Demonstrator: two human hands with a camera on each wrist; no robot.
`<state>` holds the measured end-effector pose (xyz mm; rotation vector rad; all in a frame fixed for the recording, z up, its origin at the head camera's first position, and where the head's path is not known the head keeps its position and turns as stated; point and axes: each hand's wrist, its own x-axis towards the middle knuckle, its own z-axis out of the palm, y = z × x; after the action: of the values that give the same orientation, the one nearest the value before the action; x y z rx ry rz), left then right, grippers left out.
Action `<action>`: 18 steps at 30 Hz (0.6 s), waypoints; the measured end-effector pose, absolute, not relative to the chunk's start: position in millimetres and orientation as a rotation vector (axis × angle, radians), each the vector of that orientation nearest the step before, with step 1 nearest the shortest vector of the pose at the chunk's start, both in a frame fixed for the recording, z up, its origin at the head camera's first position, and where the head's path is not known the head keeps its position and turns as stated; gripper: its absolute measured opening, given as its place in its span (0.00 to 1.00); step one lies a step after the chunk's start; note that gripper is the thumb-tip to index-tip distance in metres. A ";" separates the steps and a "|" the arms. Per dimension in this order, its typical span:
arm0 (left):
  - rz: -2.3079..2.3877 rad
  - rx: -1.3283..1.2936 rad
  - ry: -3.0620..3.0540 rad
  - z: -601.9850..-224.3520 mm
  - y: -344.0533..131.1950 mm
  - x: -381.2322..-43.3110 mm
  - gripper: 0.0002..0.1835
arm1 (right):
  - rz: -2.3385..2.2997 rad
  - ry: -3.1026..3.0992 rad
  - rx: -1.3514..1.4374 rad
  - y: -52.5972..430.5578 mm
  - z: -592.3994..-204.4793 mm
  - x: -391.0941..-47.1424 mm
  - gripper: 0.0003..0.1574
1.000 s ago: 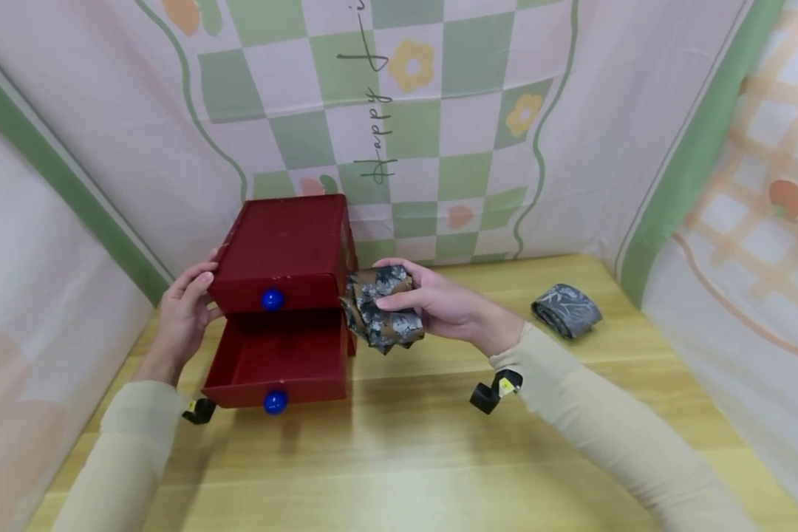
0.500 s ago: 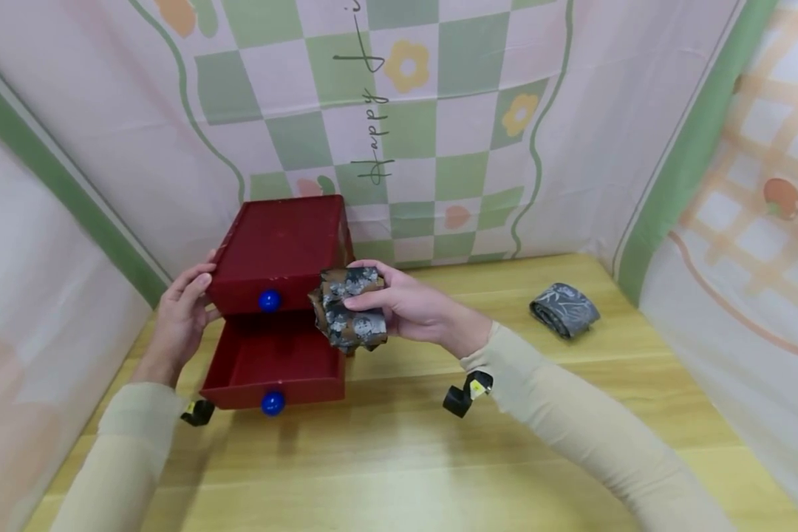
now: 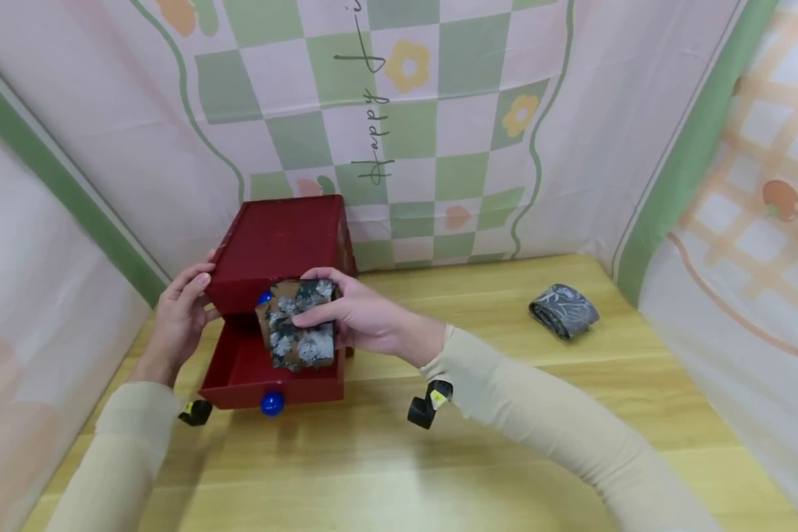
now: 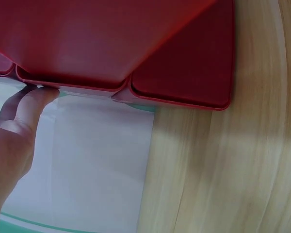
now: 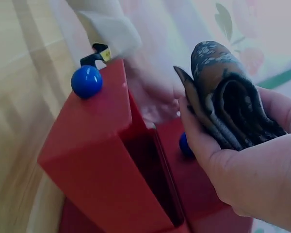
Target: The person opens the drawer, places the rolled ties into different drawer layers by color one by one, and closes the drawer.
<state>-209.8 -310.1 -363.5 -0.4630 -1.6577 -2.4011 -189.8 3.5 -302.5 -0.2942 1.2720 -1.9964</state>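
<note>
A small red cabinet [image 3: 275, 236] with blue knobs stands at the left, its lower drawer [image 3: 239, 396] pulled out. My left hand [image 3: 185, 310] rests against the cabinet's left side, fingers near the upper front corner; the left wrist view shows that hand [image 4: 14, 131] at the side edge. My right hand [image 3: 366, 314] grips a folded floral cloth [image 3: 299, 340] in brown, black and grey, thumb on its front face. The cloth is over the pulled-out drawer and partly covers the upper knob [image 3: 264, 297]. In the right wrist view, the layers of the folded cloth [image 5: 228, 97] show.
A grey folded cloth [image 3: 564, 310] with a leaf pattern lies on the wooden table [image 3: 399, 458] at the right. Behind the cabinet hangs a checked, flowered curtain [image 3: 415, 125]. Black wrist cameras sit below each wrist.
My right hand has carried the floral cloth leftward, from beside the cabinet to over the pulled-out drawer. My left hand and the drawer have stayed in place.
</note>
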 end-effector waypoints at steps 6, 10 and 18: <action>-2.395 -0.462 -1.679 -362.4 -309.8 -209.0 0.12 | -1.928 1.254 -0.326 -10.5 -303.9 -179.2 0.33; -2.380 -0.456 -1.681 -361.7 -309.8 -209.7 0.12 | -1.891 1.215 -0.318 -18.2 -306.2 -179.3 0.29; -2.399 -0.489 -1.661 -362.9 -311.6 -209.8 0.13 | -1.811 1.148 -0.159 -29.6 -318.1 -183.8 0.20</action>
<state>-209.8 -311.6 -362.9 -0.4895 -1.6612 -2.3988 -183.8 -29.6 -318.1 -0.1586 1.1482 -1.8112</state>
